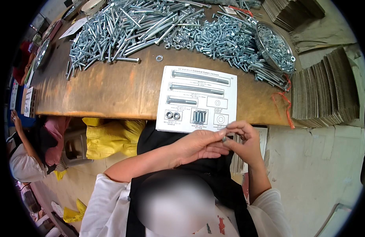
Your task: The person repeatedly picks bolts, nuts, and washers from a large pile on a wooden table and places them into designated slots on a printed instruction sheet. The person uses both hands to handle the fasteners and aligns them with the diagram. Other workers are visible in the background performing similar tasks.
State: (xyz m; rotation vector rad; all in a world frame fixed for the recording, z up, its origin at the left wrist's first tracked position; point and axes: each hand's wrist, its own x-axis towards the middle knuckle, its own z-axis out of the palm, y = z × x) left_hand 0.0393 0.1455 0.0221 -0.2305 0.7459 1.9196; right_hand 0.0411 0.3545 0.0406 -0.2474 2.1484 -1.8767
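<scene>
A: What's the grip doing?

B: L hand (200,147) & R hand (245,145) meet at the fingertips, fingers curled almost closed. A small grey bit (224,139) shows btwn them; too tiny to ID, & can't tell which hand has it.

A: Where's it sitting?

B: Just off the lower R corner of a white sheet (231,91) w/ hardware pics, which overhangs the brown counter (103,91).

A: Tips?

B: I'd pinch w/ thumb & index, wrists loose, & work farther in over the counter; a slip here could hit the floor (301,162). Don't lean on the sheet's overhang.

A: Edges, room?

B: Bolt pile (111,37) at far L, metal bowl (265,54) far R, cardboard stack (322,89) at R, red string (292,125) hanging over the front edge. Best room: L of the sheet.
</scene>
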